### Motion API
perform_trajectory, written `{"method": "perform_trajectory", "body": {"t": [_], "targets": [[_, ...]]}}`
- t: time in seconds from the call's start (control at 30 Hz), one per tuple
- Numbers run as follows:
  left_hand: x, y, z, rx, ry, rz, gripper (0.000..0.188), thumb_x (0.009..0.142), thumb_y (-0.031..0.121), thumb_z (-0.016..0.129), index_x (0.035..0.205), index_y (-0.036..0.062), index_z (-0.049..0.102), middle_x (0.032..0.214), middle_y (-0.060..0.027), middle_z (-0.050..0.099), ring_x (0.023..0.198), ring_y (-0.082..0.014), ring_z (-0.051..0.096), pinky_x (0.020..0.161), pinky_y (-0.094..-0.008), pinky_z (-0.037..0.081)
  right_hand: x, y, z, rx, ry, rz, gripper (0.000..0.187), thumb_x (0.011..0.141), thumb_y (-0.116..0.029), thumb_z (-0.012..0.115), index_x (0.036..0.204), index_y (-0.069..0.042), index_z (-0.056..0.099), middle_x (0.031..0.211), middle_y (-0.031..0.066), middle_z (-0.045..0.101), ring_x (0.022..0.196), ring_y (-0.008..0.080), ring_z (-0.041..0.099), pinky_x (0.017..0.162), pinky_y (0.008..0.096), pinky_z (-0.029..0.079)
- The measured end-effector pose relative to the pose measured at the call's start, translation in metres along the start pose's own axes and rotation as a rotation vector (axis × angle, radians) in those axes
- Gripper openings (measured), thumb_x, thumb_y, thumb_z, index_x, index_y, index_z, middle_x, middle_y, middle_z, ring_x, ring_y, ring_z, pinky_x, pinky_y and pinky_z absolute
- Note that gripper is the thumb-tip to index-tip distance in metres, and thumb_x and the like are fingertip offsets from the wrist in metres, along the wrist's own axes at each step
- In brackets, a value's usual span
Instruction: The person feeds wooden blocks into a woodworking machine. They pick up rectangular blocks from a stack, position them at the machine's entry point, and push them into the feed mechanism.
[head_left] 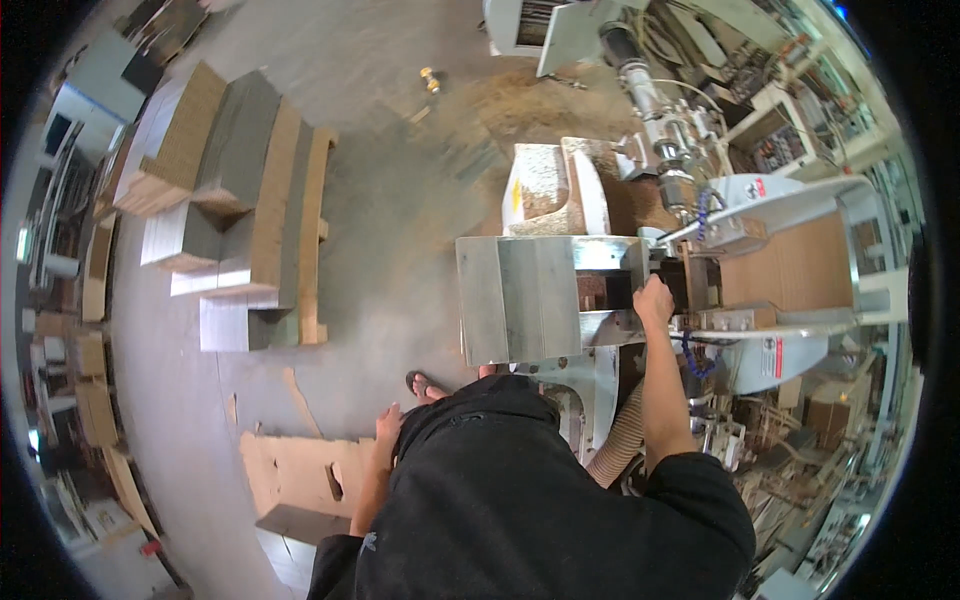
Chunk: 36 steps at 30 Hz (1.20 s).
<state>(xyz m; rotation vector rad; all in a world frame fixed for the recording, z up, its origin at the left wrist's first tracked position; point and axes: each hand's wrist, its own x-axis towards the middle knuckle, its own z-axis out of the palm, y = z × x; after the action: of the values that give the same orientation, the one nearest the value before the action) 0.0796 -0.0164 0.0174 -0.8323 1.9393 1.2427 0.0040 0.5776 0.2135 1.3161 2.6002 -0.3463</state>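
Note:
My right hand (655, 302) reaches forward to the machine, at the right end of a metal-topped feed table (608, 256). Its fingers are curled closed by a dark gap there; what they grip, if anything, is hidden. On the left part of that table lie flat grey boards (515, 300), side by side. My left hand (388, 425) hangs low beside my thigh, away from the table. Its fingers are loosely apart, with nothing seen in them. Right of my right hand, the machine has a brown sheet-like panel (790, 265) between two pale curved guards (780, 362).
Stacked long blocks (235, 190) stand on the floor at the left. A flattened cardboard sheet (300, 470) lies near my left side. A striped hose (615, 445) runs beside my right leg. Motor and pipe parts (650, 105) rise at the far right; sawdust-like debris covers the floor ahead.

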Motion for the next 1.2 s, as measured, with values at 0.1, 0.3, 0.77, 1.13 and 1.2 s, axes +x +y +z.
{"method": "perform_trajectory", "body": {"t": [0.1, 0.3, 0.77, 1.13, 1.2], "targets": [[0.002, -0.022, 0.013, 0.128, 0.124, 0.158, 0.047, 0.089, 0.042, 0.057, 0.097, -0.0025, 0.067, 0.081, -0.0129, 0.066, 0.072, -0.0224, 0.060, 0.073, -0.0355, 0.048, -0.006, -0.010, 0.000, 0.148, 0.011, -0.104, 0.022, 0.084, -0.022, 0.063, 0.092, -0.001, 0.062, 0.092, 0.0226, 0.066, 0.090, 0.0412, 0.062, 0.077, 0.0480, 0.049], [0.002, -0.017, 0.034, 0.019, 0.143, 0.082, 0.048, 0.089, 0.041, 0.055, 0.103, -0.0033, 0.066, 0.090, -0.0193, 0.068, 0.088, -0.0270, 0.064, 0.083, -0.0364, 0.048, -0.022, -0.016, -0.034, 0.874, -0.070, -0.383, 0.017, 0.088, -0.007, 0.060, 0.103, 0.002, 0.060, 0.075, 0.0037, 0.063, 0.067, 0.0075, 0.052, 0.061, 0.0256, 0.043], [-0.024, 0.035, 0.055, 0.198, 0.117, 0.190, 0.051, 0.089, 0.043, 0.056, 0.106, -0.0043, 0.063, 0.106, -0.0311, 0.062, 0.108, -0.0417, 0.058, 0.092, -0.0425, 0.044, -0.112, -0.098, -0.017, 0.866, -0.490, -0.436, 0.043, 0.088, -0.005, 0.060, 0.128, 0.006, 0.048, 0.076, 0.0022, 0.057, 0.066, 0.0074, 0.046, 0.063, 0.0240, 0.041], [-0.001, -0.039, 0.017, 0.094, 0.048, 0.072, 0.046, 0.090, 0.041, 0.058, 0.105, -0.0018, 0.066, 0.086, -0.0130, 0.066, 0.082, -0.0217, 0.060, 0.077, -0.0337, 0.048, -0.149, -0.118, -0.004, 0.586, -0.092, -0.496, 0.043, 0.082, -0.011, 0.067, 0.122, -0.001, 0.059, 0.089, 0.0101, 0.065, 0.067, 0.0171, 0.059, 0.068, 0.0311, 0.049], [0.004, -0.058, 0.011, -0.155, 0.071, 0.148, 0.044, 0.092, 0.037, 0.059, 0.109, -0.0028, 0.064, 0.084, -0.0098, 0.065, 0.079, -0.0191, 0.058, 0.074, -0.0317, 0.048, -0.156, -0.118, -0.006, 0.569, -0.059, -0.494, 0.043, 0.082, -0.012, 0.068, 0.122, -0.001, 0.059, 0.090, 0.0101, 0.066, 0.067, 0.0172, 0.059, 0.068, 0.0308, 0.049]]}}
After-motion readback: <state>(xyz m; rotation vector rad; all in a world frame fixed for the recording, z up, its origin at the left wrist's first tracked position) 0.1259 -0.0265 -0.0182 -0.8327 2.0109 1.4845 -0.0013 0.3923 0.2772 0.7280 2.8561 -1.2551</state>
